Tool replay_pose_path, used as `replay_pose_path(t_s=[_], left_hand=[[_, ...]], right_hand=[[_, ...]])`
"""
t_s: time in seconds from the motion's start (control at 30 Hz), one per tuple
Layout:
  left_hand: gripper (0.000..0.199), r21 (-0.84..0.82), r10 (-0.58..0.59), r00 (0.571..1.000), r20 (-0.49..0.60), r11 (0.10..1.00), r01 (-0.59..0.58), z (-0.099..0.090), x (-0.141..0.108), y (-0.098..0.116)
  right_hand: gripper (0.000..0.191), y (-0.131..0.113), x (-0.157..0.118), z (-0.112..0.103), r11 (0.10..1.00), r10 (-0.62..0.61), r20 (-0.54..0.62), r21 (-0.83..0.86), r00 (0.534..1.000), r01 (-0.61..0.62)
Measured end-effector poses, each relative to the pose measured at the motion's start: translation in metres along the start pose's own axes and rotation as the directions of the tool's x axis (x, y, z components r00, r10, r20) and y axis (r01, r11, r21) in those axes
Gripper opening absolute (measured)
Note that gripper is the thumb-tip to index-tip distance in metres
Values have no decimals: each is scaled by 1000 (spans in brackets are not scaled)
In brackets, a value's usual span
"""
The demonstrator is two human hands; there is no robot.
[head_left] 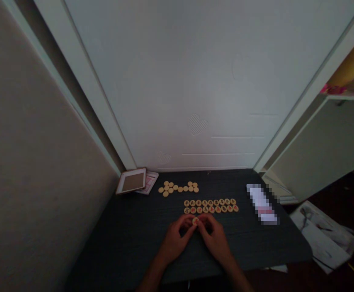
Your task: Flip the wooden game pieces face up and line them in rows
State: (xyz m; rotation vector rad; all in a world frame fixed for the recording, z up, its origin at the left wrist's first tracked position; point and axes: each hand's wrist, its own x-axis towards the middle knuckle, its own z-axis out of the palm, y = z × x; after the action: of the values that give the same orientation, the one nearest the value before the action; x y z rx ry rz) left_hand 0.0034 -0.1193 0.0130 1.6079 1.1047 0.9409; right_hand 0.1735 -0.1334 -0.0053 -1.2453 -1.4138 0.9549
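Between the fingertips of my left hand (178,235) and my right hand (213,235) is a round wooden Chinese chess piece (195,221) with a red character facing up. Both hands are closed in a pinch on it, low over the dark table. Just beyond my fingers lie two straight rows of the same pieces, a back row (210,202) and a front row (211,209), with black or red characters showing. Farther back and to the left, several blank-looking pieces (171,190) are scattered in a loose group.
The dark table (128,239) meets a white panel (195,81) at its back edge. A shallow framed box lid (131,181) lies over a printed sheet (150,182) at the back left. On the right is a blurred-out white item (262,204). Below the table's right side sits a white box (325,235).
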Motion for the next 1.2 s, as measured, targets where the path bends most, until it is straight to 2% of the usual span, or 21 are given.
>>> replay_pose_path(t_s=[0.63,1.0,1.2], left_hand=[[24,71,26,999,-21,997,-25,2,1,7],[23,98,34,999,-4,995,-33,1,-1,3],[22,134,24,1000,-12,991,-22,1,-2,3]], right_hand=[[29,2,0,-2,999,-20,5,-27,1000,20],[32,4,1,3,996,-2,-82,-93,997,-6],[33,9,2,1,996,27,-77,-79,997,-33]])
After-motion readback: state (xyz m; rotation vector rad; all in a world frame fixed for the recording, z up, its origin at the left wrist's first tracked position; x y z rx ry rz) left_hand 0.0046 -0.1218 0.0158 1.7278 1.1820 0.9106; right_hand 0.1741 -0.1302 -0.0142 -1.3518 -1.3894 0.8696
